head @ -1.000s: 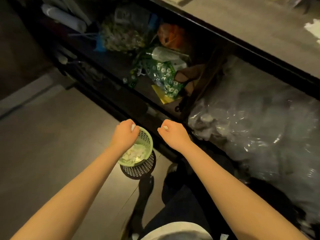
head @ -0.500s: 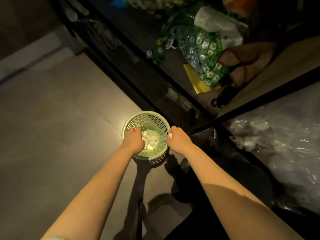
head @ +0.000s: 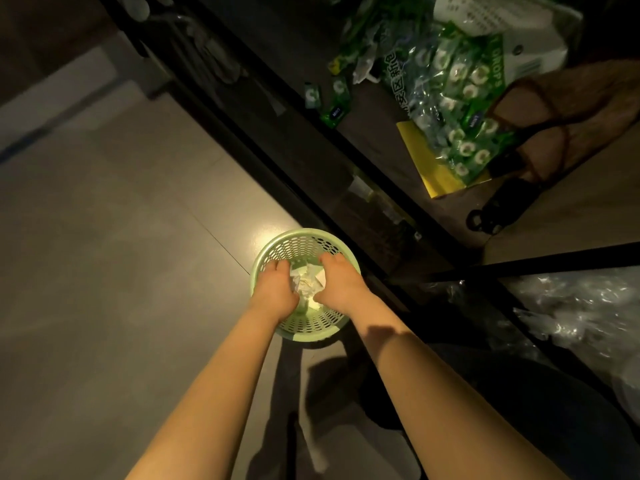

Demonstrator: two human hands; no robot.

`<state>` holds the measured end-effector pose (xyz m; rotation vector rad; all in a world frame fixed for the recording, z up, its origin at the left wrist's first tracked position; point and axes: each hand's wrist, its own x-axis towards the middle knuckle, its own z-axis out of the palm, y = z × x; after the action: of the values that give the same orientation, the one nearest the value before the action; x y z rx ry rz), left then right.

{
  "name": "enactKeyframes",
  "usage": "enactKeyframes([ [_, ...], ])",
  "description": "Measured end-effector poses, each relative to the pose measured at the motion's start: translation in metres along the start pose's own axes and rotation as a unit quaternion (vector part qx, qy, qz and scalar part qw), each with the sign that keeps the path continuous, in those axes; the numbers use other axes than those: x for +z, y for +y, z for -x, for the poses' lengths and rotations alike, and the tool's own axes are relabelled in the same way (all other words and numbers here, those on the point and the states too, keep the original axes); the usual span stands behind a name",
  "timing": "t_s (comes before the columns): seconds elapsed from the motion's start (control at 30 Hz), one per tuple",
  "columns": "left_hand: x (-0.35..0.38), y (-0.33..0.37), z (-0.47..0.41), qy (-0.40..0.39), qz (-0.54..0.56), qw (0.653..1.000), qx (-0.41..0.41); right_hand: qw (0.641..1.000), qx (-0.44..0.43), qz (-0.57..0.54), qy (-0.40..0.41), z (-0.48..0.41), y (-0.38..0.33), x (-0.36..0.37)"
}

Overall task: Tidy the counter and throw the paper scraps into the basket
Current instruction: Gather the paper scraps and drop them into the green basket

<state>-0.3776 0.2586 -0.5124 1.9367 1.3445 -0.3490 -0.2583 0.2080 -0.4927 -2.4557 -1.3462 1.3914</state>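
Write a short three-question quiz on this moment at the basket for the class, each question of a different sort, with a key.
1. True or false: the green basket lies tipped on its side.
2. Choose one. The left hand and the right hand are: A over the basket's mouth; B behind the basket; C gripping its rim from outside.
3. Fill in the missing word: the paper scraps lie ___ the basket.

Key
1. False: it stands upright on the floor.
2. A.
3. inside.
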Motion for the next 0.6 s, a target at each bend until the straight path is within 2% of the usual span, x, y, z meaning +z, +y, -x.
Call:
enactKeyframes([
  [0.23,-0.003,-0.009,0.003,-0.088,-0.104,0.990,-0.026,0.995,0.005,0.064,-0.082,0.006,0.010,-0.004],
  [0.43,-0.014,0.002,0.010,-0.114,-0.149,0.982,-0.034,0.991,0.025,0.064,-0.116,0.029,0.005,-0.027],
  [0.6,-0.042,0.036,0.032,-0.098,-0.198,0.975,0.017,0.996,0.010,0.050,-0.067,0.061,0.004,-0.058],
])
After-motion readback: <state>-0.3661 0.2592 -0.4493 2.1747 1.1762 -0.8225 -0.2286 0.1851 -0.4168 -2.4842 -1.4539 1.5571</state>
